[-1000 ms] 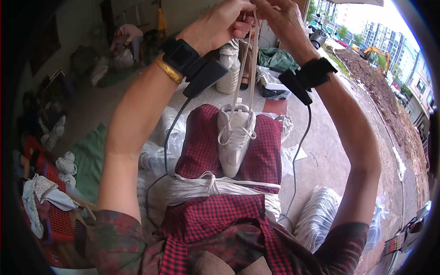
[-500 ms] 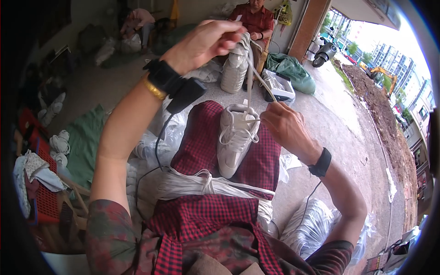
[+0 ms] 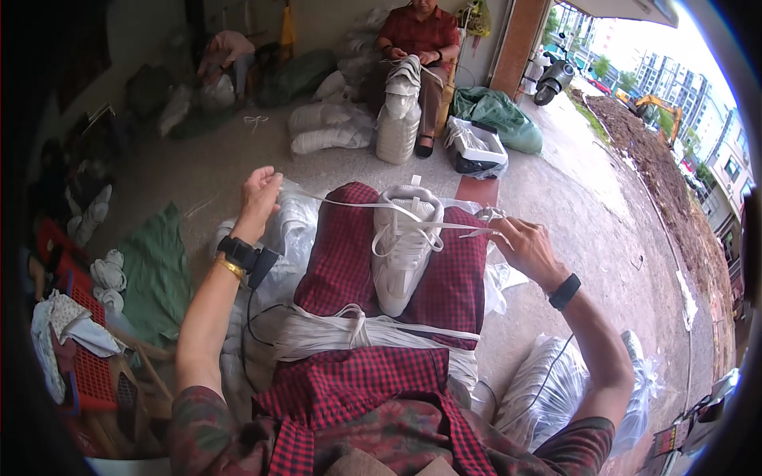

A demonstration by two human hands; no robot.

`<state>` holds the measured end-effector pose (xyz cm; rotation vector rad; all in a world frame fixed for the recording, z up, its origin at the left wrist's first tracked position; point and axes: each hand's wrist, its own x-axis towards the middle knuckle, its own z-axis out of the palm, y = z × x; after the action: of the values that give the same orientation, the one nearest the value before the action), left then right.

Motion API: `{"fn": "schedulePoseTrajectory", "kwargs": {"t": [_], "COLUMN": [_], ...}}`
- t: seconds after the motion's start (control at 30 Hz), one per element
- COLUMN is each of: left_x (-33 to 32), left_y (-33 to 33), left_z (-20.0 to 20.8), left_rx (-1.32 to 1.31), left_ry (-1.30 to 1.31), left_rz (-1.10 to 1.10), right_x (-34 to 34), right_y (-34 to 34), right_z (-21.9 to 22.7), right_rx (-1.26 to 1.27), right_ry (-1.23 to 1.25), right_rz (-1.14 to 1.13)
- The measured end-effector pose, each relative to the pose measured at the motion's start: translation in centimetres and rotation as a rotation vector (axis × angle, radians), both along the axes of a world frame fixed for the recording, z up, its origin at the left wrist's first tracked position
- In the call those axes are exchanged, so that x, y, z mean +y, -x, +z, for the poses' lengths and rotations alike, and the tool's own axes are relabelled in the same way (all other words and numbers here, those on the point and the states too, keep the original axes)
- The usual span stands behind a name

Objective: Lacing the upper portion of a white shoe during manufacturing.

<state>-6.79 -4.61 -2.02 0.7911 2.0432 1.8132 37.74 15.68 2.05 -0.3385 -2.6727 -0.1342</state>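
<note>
A white sneaker [image 3: 405,258] sits between my knees, toe toward me, its lower eyelets laced. From its upper part a white shoelace [image 3: 348,204] runs out both ways. Out to the left, my left hand [image 3: 260,198] pinches one end and pulls it nearly straight. My right hand [image 3: 525,242], beside my right knee, has its fingers closed on the other end, and a tool-like metallic bit shows by its fingertips, too small to name. Across my lap lies a bundle of white laces [image 3: 373,329] over the red checked apron [image 3: 349,385].
Plastic-bagged shoes [image 3: 548,389] lie on the floor at my right. A red plastic basket [image 3: 94,349] with cloths stands at left. Ahead, a seated person [image 3: 421,40] works with laces behind a stack of white shoe pieces [image 3: 397,119]. An open box [image 3: 476,147] stands beside them.
My left hand has come down and out to the left from high above the sneaker. My right hand has moved slightly right and down. The lace now stretches sideways across the sneaker.
</note>
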Motion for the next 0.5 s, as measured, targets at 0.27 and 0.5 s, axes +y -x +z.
{"fn": "schedulePoseTrajectory", "kwargs": {"t": [0.27,0.5], "left_x": [3.8,3.1], "left_y": [-11.3,-9.0], "left_z": [0.2,-0.1], "left_rx": [0.765,1.186], "left_ry": [-0.126,-0.253], "left_rz": [-0.527,-0.494], "right_x": [-0.3,1.3], "right_y": [-0.9,-4.4], "right_z": [0.9,0.5], "right_rx": [-0.038,-0.067], "right_ry": [-0.058,-0.050], "right_rz": [-0.029,-0.117]}}
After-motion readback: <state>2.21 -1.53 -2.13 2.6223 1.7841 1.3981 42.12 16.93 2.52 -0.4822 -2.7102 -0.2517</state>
